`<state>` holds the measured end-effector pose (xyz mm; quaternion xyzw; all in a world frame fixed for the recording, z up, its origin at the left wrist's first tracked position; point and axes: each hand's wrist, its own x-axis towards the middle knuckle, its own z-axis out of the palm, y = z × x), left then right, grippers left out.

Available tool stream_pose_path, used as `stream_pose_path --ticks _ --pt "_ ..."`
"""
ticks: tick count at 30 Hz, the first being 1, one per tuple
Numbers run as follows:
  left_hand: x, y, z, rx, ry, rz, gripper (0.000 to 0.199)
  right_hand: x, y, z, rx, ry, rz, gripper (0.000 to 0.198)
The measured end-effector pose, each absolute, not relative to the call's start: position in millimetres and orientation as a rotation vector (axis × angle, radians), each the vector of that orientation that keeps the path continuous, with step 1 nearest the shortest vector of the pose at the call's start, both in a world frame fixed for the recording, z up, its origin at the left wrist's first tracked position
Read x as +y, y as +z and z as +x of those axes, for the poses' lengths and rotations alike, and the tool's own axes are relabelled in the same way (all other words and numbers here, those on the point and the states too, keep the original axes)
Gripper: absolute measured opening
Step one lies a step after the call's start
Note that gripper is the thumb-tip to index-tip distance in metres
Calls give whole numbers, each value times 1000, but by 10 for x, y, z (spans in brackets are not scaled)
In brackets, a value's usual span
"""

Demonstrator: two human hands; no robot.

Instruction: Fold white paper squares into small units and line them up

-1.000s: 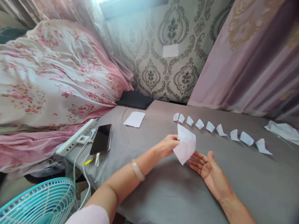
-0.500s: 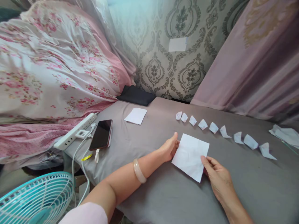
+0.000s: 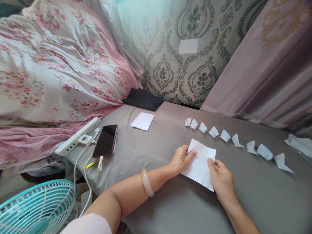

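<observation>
As hands (image 3: 180, 160) (image 3: 221, 182) hold paper (image 3: 199, 166), folded pieces (image 3: 214, 132) beyond

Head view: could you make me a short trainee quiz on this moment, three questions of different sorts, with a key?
1. True or false: the left hand and the right hand both hold the white paper sheet.
2. On which of the person's arms is the bangle worn: A) left, B) right, C) both?
3. How many small folded papers form the row beyond the hands?

Key: 1. true; 2. A; 3. nine.
</observation>
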<state>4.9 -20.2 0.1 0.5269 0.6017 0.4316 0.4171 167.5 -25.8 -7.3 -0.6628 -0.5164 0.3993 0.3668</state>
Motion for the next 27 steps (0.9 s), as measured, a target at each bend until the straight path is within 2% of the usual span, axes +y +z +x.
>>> stream_pose_path --ticks 7,17,27 --pt "-223 -6 -7 1676 942 1544 26 -276 8 1635 -1718 513 -1889 44" --pt "-256 15 -49 1762 727 1728 22 -309 17 1711 -1932 396 -2025 40" --pt "-202 24 -249 1870 756 1795 25 -322 167 1708 -1968 250 -2231 42"
